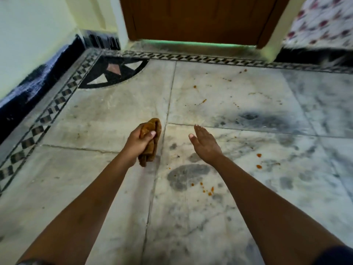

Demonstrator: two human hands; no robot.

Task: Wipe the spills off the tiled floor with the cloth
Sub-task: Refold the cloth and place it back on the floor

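Cloth (150, 139) inside left grip (138, 145)

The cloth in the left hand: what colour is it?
Mustard-brown bunched cloth, best seen in head view.

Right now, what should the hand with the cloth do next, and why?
Probably lower the left hand, which grips the bunched brown cloth, down and rightward onto the nearest orange drops. The cloth looks held off the tiled floor, those drops lie unwiped, and the open right hand holds nothing.
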